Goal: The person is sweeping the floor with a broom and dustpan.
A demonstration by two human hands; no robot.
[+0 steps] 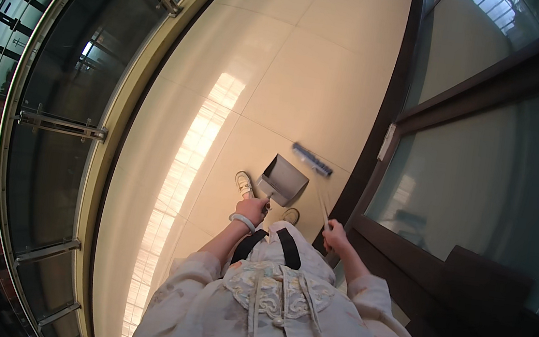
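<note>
My left hand (251, 209), with a pale bangle at the wrist, is closed round the handle of a grey dustpan (285, 179). The pan is low by the floor, just ahead of my feet, its wide mouth turned away from me. In my right hand (336, 236) is the light-coloured stick of a broom (312, 160). Its blue-grey bristle head is a little blurred and lies beyond the dustpan to the right, apart from it. Part of the broom stick fades against the floor. Whether any dirt lies in the pan is too small to tell.
Glossy beige floor tiles (323, 79) run ahead, with a bright light reflection on the left. Along the left stands a glass railing (75, 131) with metal fittings. A dark-framed glass door (461, 175) borders the right side. My shoes (243, 183) flank the dustpan.
</note>
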